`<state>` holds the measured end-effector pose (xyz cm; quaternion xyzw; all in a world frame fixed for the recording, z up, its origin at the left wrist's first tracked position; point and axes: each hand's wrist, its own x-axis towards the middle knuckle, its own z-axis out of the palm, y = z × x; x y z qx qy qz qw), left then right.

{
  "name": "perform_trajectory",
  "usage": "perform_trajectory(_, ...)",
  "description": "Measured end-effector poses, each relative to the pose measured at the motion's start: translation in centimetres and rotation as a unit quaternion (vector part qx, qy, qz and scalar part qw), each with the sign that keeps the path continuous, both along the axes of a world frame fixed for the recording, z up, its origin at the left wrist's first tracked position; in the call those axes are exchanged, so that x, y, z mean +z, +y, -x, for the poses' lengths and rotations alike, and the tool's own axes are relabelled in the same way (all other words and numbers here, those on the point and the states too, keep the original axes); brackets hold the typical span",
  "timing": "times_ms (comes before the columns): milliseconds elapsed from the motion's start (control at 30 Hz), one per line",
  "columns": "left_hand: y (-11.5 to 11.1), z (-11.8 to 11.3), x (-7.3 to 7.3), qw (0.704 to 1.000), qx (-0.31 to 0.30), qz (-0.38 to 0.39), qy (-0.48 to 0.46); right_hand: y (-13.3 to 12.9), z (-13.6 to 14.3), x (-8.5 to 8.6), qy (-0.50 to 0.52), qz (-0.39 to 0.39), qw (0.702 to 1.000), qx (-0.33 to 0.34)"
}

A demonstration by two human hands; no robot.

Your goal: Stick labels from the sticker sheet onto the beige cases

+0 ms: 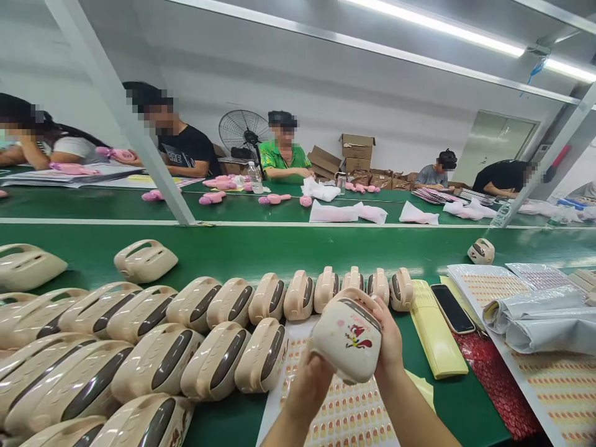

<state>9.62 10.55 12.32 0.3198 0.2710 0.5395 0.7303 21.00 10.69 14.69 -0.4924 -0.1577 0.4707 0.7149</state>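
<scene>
Head camera view: Two bare hands are cradling a glossy cream plastic housing (pixel 350 340) with a loop handle above a green worktable (pixel 218 428). The left hand (pixel 313 380) is curving around one side and the right hand (pixel 390 338) is clasping the other, both closed on the shell rather than spread wide. Its decorated end is facing the camera, displaying what is probably a red cartoon animal, too small to identify surely. A sheet of printed stickers (pixel 351 413) is lying below, while matching cream housings with dark panels (pixel 215 360) are standing in rows to the left. Yellow paper strips (pixel 434 329), a smartphone (pixel 452 308) and red bubble wrap (pixel 498 385) are resting to the right. Across the bench, a person in a green shirt (pixel 285 158) is sitting near pink figures (pixel 274 198). The smooth, rounded shell is offering little to grip, so loosening fingers could be sending it onto the stickers, creasing them. A careless swing left could be knocking it against the closely packed rows, scuffing the finish, and a rubbing thumb could be marring the artwork.
</scene>
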Motion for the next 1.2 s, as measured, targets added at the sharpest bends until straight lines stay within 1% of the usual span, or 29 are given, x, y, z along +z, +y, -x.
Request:
perform_trajectory(33, -0.3, -0.2, -0.9, 0.999, -0.039, 0.027, -0.017, -0.2, 0.1, -0.2, -0.012, -0.005, 1.000, 0.017)
perform_trajectory(67, -0.5, -0.3, -1.6, 0.997, -0.054, 0.042, -0.030, -0.3, 0.0, -0.3, -0.038, -0.012, 0.999, 0.032)
perform_trajectory(100, -0.5, -0.3, -2.1, 0.996, -0.055, 0.053, -0.043, -0.5, -0.3, -0.5, -0.081, -0.018, 0.996, 0.033)
perform_trajectory(133, -0.4, -0.3, -2.5, 0.995, -0.050, 0.064, -0.057, -0.7, -0.9, -0.6, -0.132, -0.019, 0.991, 0.017)
perform_trajectory(200, 0.1, -0.2, -2.8, 0.991, -0.041, 0.097, -0.087, -1.3, -2.4, -0.5, -0.224, -0.012, 0.973, -0.050)
perform_trajectory(233, 0.4, -0.2, -2.7, 0.988, -0.038, 0.117, -0.097, -1.6, -3.1, -0.4, -0.250, -0.011, 0.965, -0.083)
perform_trajectory(267, 0.6, -0.3, -2.6, 0.985, -0.032, 0.136, -0.104, -2.1, -3.7, -0.2, -0.259, -0.015, 0.960, -0.103)
perform_trajectory(300, 0.8, -0.4, -2.3, 0.982, -0.021, 0.151, -0.108, -2.5, -4.1, 0.0, -0.256, -0.023, 0.962, -0.096)
perform_trajectory(333, 0.9, -0.7, -1.9, 0.981, -0.009, 0.161, -0.110, -3.1, -4.1, 0.3, -0.250, -0.035, 0.966, -0.057)
perform_trajectory(367, 1.0, -0.9, -1.5, 0.980, 0.003, 0.165, -0.109, -3.5, -3.9, 0.5, -0.245, -0.047, 0.968, 0.002)
perform_trajectory(433, 0.8, -1.4, -0.6, 0.982, 0.019, 0.161, -0.092, -4.3, -3.0, 0.8, -0.242, -0.058, 0.960, 0.125)
perform_trajectory(467, 0.7, -1.6, -0.2, 0.985, 0.024, 0.156, -0.075, -4.5, -2.4, 0.7, -0.240, -0.055, 0.955, 0.164)
perform_trajectory(500, 0.5, -1.8, 0.1, 0.987, 0.027, 0.149, -0.053, -4.5, -1.8, 0.5, -0.236, -0.047, 0.954, 0.180)
perform_trajectory(633, -0.1, -1.9, 0.7, 0.991, 0.056, 0.114, 0.029, -4.1, -0.6, -1.0, -0.216, -0.007, 0.967, 0.134)
perform_trajectory(733, -0.1, -1.8, 0.7, 0.990, 0.075, 0.107, 0.058, -3.8, -0.5, -1.7, -0.244, 0.011, 0.964, 0.102)
perform_trajectory(800, 0.0, -1.8, 0.7, 0.989, 0.074, 0.108, 0.063, -3.9, -0.4, -1.7, -0.267, 0.016, 0.959, 0.093)
perform_trajectory(967, 0.0, -1.9, 0.9, 0.989, 0.076, 0.105, 0.075, -3.9, -0.4, -1.4, -0.293, 0.024, 0.951, 0.098)
perform_trajectory(1100, -0.1, -1.8, 1.0, 0.989, 0.078, 0.100, 0.079, -3.7, -0.6, -1.7, -0.305, 0.027, 0.947, 0.097)
perform_trajectory(1200, -0.2, -1.7, 1.1, 0.989, 0.075, 0.099, 0.080, -3.5, -0.5, -1.9, -0.334, 0.029, 0.938, 0.083)
